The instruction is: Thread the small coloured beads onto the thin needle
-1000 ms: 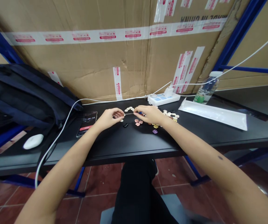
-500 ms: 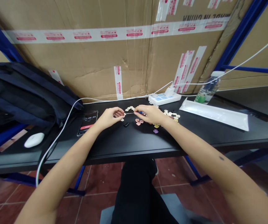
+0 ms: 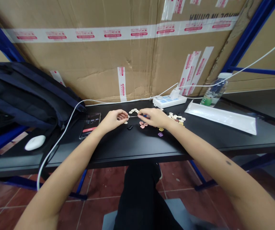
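My left hand (image 3: 116,119) is curled, thumb and fingers pinching small brown and white button-like pieces (image 3: 127,117). Opposite it, my right hand (image 3: 153,117) is closed round a thin tool with a blue part (image 3: 145,116); its straight, pale shaft (image 3: 133,116) reaches to the pieces in my left fingers. Whether it goes through them is too small to tell. Behind the shaft lie several white pieces (image 3: 134,111). Below the hands are a black piece (image 3: 130,127), several pink ones (image 3: 142,125) and a purple one (image 3: 160,134). More white pieces (image 3: 175,117) sit beyond my right wrist.
The black table (image 3: 128,147) also bears a phone (image 3: 91,125), a white mouse-like object (image 3: 35,142), a power strip (image 3: 169,101), a long white packet (image 3: 221,117) and a bottle (image 3: 214,91). A backpack (image 3: 29,89) stands left; cardboard (image 3: 96,70) rises behind. A white cable (image 3: 63,135) crosses the left side.
Both hands keep the same hold and almost the same place. The whole view has shifted very slightly.
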The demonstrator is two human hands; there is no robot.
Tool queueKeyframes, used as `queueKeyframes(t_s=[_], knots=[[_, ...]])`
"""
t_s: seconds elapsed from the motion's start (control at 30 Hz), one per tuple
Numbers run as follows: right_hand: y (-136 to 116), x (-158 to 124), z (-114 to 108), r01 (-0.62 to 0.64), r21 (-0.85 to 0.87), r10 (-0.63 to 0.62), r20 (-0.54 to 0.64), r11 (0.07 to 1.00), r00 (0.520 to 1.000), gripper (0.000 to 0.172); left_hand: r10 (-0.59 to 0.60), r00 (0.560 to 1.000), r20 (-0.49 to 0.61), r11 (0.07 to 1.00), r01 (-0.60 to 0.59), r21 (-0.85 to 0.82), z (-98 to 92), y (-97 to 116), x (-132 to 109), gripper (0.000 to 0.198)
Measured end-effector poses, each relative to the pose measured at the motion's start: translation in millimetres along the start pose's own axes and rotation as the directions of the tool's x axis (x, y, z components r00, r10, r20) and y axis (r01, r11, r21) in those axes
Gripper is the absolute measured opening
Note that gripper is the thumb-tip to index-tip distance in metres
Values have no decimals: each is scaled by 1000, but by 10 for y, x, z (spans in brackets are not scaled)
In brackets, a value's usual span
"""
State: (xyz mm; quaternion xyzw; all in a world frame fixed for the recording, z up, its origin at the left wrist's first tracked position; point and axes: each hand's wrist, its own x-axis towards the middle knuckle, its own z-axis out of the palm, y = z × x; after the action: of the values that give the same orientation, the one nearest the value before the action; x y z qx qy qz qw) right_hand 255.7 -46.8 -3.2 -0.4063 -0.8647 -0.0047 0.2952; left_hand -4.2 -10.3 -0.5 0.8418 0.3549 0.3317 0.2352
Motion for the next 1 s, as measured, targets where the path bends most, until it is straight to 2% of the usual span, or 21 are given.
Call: queueKeyframes(t_s=[0.17,0.43,0.63,0.73,0.83,0.93,1.0], knots=[[22,10,38,-48,-5,48,50,999,998,24,9,1000,17,1000,-9,-8,12,6,1,23],[91,15,151,47,-59,-48,-15,997,999,23,13,1000,-17,1000,-13,10,20,10,-11,24],[48,14,148,22,64,-27,84,998,996,26,29,999,-32,999,-28,37,14,32,-18,21],[48,3,156,38,-112,-36,25,993,999,26,29,999,-25,999,-29,33,19,41,-19,20],[38,-9,150,82,-309,-86,2,947,996,30,32,999,-35,999,-31,15,22,47,-18,20],[10,-11,129,102,-354,-99,27,930,995,30,39,998,-43,999,-38,21,20,48,-18,21],[-5,-7,119,75,-303,-70,26,950,997,28,46,997,-55,998,-45,34,19,46,-22,21]])
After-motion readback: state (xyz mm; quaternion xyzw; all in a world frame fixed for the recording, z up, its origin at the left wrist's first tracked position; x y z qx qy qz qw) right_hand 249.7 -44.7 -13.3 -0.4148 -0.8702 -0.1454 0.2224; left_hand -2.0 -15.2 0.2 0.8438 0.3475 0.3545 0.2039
